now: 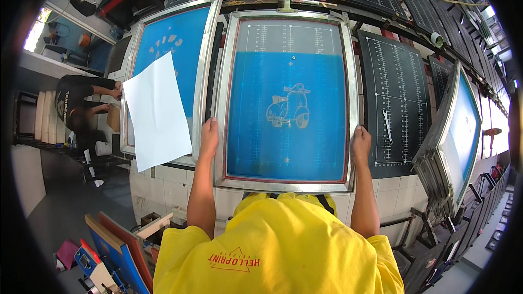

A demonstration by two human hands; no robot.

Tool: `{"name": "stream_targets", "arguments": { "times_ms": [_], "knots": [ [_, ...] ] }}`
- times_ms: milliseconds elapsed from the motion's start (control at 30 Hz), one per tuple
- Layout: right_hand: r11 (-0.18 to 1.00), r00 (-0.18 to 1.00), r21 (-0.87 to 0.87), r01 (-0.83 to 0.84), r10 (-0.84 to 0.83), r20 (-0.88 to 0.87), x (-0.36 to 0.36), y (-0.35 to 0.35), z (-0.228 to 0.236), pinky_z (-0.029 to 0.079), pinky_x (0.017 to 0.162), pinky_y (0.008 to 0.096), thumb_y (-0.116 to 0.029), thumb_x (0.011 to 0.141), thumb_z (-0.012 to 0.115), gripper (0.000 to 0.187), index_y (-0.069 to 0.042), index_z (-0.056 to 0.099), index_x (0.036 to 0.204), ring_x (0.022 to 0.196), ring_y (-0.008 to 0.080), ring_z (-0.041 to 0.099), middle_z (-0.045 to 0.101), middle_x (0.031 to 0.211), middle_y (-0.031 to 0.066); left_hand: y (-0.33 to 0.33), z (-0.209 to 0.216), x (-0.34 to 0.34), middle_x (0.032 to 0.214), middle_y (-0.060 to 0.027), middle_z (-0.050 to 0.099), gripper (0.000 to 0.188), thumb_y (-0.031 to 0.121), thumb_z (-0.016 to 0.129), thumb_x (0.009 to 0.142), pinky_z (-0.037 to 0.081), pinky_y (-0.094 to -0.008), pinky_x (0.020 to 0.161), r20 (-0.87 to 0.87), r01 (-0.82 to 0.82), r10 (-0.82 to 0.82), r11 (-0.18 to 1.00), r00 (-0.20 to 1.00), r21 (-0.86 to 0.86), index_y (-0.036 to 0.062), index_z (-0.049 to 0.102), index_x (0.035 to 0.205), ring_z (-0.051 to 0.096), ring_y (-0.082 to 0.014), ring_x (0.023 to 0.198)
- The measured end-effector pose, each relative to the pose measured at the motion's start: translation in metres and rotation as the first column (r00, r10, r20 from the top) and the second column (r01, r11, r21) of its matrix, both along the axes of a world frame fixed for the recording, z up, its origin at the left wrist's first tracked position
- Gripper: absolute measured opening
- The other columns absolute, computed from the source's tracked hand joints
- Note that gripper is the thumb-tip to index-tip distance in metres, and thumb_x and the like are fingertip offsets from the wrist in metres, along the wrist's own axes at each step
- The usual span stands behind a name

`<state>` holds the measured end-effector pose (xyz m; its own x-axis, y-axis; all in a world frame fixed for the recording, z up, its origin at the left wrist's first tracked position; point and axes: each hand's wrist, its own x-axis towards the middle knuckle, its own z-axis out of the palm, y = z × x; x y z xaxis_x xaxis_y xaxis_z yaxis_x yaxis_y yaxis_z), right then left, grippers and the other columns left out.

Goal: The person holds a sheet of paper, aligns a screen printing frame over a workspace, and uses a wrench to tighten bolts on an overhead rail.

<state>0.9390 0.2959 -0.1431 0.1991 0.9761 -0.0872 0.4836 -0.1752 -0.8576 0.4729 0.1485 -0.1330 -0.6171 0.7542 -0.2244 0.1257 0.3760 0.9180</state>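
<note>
Yellow shirt (pixel 283 250), fingers (pixel 211 129) curled round frame (pixel 286 187)

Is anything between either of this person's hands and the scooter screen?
Nothing visible. The left hand grips the scooter screen's left edge, the right hand its right edge. A white sheet lies off to the left, a wrench to the right.
</note>
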Motion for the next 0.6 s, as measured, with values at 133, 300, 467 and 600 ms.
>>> {"name": "stream_targets", "arguments": {
  "times_ms": [133, 300, 467, 600],
  "knots": [
    [0.998, 1.000, -0.063, -0.017, 0.016, -0.023, -0.007, -0.001, 0.007, 0.040, 0.066, 0.0323, -0.027, 0.100, 0.050, 0.036, 0.006, 0.063, 0.093, 0.071, 0.0117, 0.045, 0.054, 0.074, 0.0014, -0.006, 0.002, -0.005, 0.095, -0.0101, 0.061, 0.043, 0.029, 0.041, 0.105, 0.043, -0.0336, 0.086, 0.020, 0.001, -0.001, 1.000, 1.000, -0.010, -0.0085, 0.060, 0.115, 0.053, -0.0171, 0.090],
    [0.995, 1.000, -0.097, 0.008, -0.009, -0.014, -0.002, -0.001, 0.008, 0.044, 0.073, 0.0311, -0.029, 0.100, 0.051, 0.039, 0.006, 0.066, 0.106, 0.079, 0.0138, 0.052, 0.062, 0.083, 0.0050, -0.001, 0.012, 0.004, 0.095, -0.0106, 0.062, 0.042, 0.028, 0.041, 0.105, 0.043, -0.0339, 0.086, 0.011, 0.000, 0.000, 1.000, 1.000, -0.022, -0.0086, 0.060, 0.114, 0.052, -0.0168, 0.090],
    [0.995, 0.999, -0.096, 0.021, -0.018, 0.033, -0.004, -0.001, 0.011, 0.046, 0.078, 0.0365, -0.027, 0.100, 0.047, 0.040, 0.008, 0.064, 0.104, 0.081, 0.0231, 0.060, 0.066, 0.086, 0.0175, 0.001, 0.015, 0.006, 0.095, -0.0112, 0.062, 0.042, 0.028, 0.041, 0.105, 0.043, -0.0339, 0.086, -0.038, 0.002, -0.004, 0.999, 0.999, -0.038, -0.0088, 0.060, 0.115, 0.053, -0.0181, 0.090],
    [0.992, 1.000, -0.126, 0.013, -0.010, 0.020, -0.005, 0.001, 0.012, 0.045, 0.076, 0.0366, -0.027, 0.100, 0.047, 0.040, 0.008, 0.064, 0.103, 0.077, 0.0220, 0.057, 0.065, 0.081, 0.0159, -0.001, 0.010, -0.001, 0.099, -0.0130, 0.064, 0.044, 0.028, 0.041, 0.105, 0.044, -0.0338, 0.089, -0.015, -0.002, 0.001, 0.999, 1.000, -0.054, -0.0093, 0.060, 0.118, 0.056, -0.0196, 0.093]
  ]
}}
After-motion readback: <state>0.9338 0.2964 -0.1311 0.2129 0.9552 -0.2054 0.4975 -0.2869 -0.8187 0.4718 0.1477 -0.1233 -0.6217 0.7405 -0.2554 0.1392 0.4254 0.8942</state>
